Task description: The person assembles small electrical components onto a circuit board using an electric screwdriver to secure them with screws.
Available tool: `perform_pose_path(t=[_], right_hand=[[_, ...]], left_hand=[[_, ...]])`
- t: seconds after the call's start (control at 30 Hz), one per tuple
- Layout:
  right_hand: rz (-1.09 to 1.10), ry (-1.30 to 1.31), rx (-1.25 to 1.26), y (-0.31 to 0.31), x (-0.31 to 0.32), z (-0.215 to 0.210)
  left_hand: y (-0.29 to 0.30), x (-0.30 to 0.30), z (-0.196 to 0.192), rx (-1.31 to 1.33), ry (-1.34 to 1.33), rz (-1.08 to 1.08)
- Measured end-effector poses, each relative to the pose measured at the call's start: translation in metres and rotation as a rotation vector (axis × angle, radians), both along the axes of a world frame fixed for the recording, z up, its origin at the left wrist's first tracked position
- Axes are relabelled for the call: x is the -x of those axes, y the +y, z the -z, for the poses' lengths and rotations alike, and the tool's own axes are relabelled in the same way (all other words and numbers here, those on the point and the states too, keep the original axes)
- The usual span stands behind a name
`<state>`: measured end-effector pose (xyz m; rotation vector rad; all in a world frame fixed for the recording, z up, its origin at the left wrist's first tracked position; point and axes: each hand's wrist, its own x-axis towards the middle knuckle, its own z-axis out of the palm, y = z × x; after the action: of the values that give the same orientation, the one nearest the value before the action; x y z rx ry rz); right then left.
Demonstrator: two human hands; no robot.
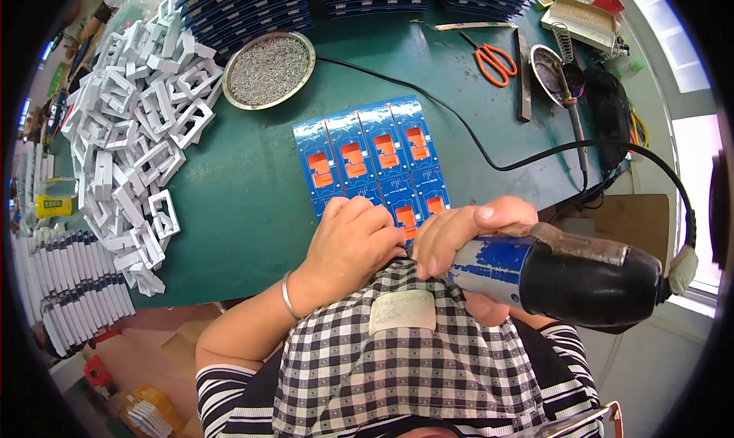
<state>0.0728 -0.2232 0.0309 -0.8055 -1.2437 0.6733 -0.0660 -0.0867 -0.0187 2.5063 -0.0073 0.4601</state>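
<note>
I have the left hand (pixel 348 235) down on the near edge of the blue panel (pixel 382 179), fingers curled; whether they pinch anything I can't tell from here. The panel lies flat on the green counter (pixel 222 224), just beyond that hand, orange showing in its cut-outs. And over to the right hand (pixel 466 235): it's wrapped around a powered screwdriver (pixel 550 273), blue and silver at the front, black at the back, held at the panel's near right corner. I can't see the tip behind those fingers.

Now the containers! Beyond the left hand and off to its left, I see a round metal dish (pixel 256 107) heaped with small silver pieces (pixel 267 69) that look like screws. Beyond the right hand, out to its right, sits a smaller pale bowl (pixel 534 65), dark grey grainy stuff inside, a soldering iron (pixel 579 128) propped by its right side. Farther out that way is an open cream box (pixel 573 29); its contents are unclear to me. Low down, left of the left hand, a yellow bin (pixel 164 400) holds white strips.

Loose on the counter, well left of the left hand, spreads a big pile of white frames (pixel 141 147). Orange-handled scissors (pixel 495 63) lie beyond the right hand, and a black cord (pixel 573 145) loops past them.
</note>
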Motion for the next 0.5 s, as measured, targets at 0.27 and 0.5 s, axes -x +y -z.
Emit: perform_pose_path(t=[0.27,0.5], right_hand=[[0.032,-0.187,0.127,0.004,0.006,-0.009],[-0.055,-0.171,0.095,0.018,0.006,-0.007]], left_hand=[[0.018,0.001,-0.017,0.106,0.095,0.096],[0.121,-0.026,-0.046,-0.147,-0.124,-0.232]])
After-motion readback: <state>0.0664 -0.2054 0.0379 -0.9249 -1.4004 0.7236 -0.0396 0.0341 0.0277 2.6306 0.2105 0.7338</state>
